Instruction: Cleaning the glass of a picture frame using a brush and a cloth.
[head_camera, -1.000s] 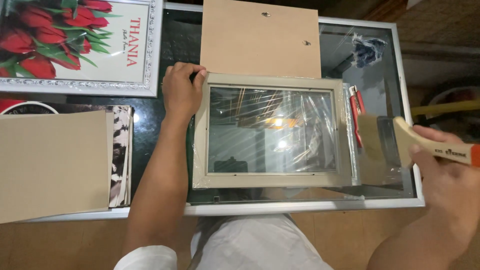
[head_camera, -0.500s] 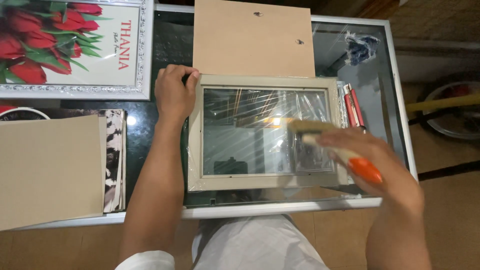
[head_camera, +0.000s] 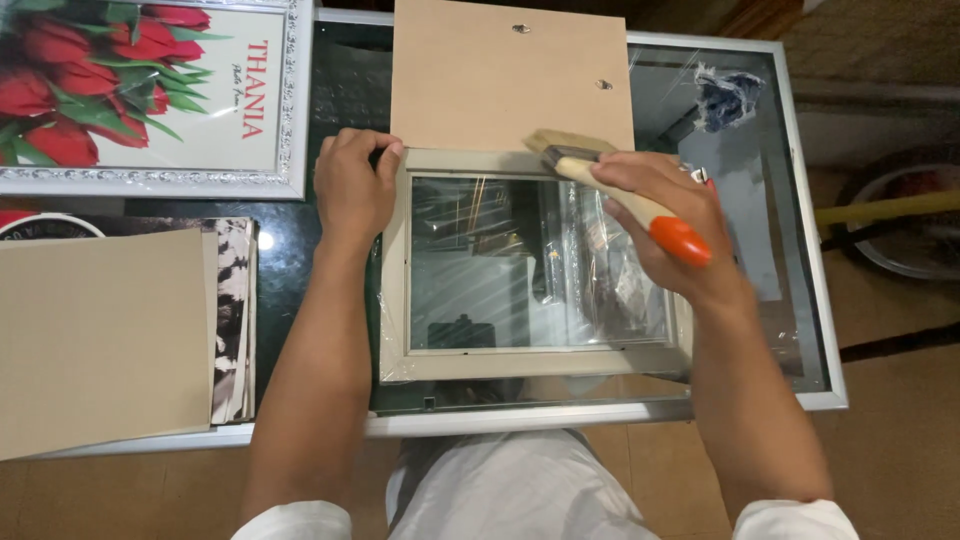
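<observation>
My left hand (head_camera: 352, 190) clamps the beige frame's (head_camera: 530, 362) far-left corner, steadying it on the worktop (head_camera: 800, 300). My right hand (head_camera: 665, 225) is closed around the paintbrush (head_camera: 610, 185), bristles at the far edge.

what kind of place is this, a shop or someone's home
Probably a small picture-framing workspace, though shop or home is unclear. A beige frame lies on a glass-topped table, with a loose backing board and a finished framed flower print nearby.
</observation>
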